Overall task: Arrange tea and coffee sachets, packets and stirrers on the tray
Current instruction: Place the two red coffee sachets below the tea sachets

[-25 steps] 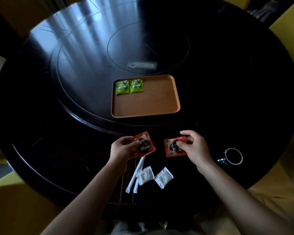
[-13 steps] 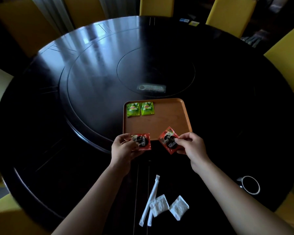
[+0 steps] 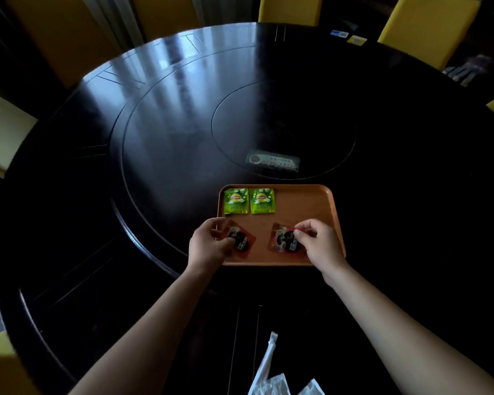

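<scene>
On the tray's (image 3: 303, 201) near half, left hand (image 3: 208, 243) and right hand (image 3: 320, 243) each pinch a red coffee sachet (image 3: 244, 243) (both tilted) — square them under the green tea sachets (image 3: 236, 201) before the fingers let go.

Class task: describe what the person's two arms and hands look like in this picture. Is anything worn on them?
Both forearms are bare as far as the picture shows: no sleeves reach into view. The left hand and the right hand wear no gloves, and no watch, bracelet or ring can be made out at the wrists or fingers, though the light is dim.
</scene>
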A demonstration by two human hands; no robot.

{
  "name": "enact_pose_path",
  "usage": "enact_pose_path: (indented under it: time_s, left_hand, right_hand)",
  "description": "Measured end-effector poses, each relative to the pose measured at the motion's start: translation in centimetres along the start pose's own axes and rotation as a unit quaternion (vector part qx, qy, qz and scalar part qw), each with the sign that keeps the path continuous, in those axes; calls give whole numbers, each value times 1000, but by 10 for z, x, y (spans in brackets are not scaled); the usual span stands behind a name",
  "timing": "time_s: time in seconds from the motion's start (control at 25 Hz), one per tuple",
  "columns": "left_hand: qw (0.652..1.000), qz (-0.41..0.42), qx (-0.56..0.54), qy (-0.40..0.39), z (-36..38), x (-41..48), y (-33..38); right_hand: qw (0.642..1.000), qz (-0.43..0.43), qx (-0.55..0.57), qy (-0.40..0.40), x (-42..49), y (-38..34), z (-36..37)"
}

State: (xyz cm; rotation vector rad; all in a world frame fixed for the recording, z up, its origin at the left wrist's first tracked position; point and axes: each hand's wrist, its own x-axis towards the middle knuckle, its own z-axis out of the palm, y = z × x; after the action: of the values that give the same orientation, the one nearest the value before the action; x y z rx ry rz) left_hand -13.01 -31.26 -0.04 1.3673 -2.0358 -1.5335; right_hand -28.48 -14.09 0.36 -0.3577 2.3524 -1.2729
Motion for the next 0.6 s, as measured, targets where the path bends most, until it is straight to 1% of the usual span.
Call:
enact_pose_path:
  time_s: [0.12, 0.2, 0.28, 0.36, 0.4, 0.44, 0.52, 0.56, 0.6]
  left_hand:
    - [994, 13, 99, -32, 5, 15, 3]
    - [986, 48, 157, -42, 12, 18, 3]
    - [977, 85, 194, -38, 18, 21, 1]
    - [978, 96, 186, -23, 19, 24, -1]
    - [983, 84, 162, -9, 18, 27, 1]
    - [991, 54, 126, 5, 15, 29, 2]
    - [998, -19, 63, 17, 11, 30, 3]
    - [997, -41, 62, 10, 11, 28, 4]
    - [995, -39, 93, 0, 12, 24, 5]
  right_hand:
    - [989, -55, -112, -74, 27, -7, 0]
    - [968, -88, -199, -122, 39, -10, 6]
    - [950, -123, -252, -137, 44, -14, 16]
    - [945, -147, -258, -140, 45, -16, 26]
    - [945, -152, -256, -132, 46, -14, 29]
    - [950, -148, -251, -111, 47, -12, 31]
    - [973, -107, -203, -39, 50, -5, 33]
    - [984, -73, -162, -8, 50, -2, 33]
    - [990, -41, -134, 17, 48, 0, 33]
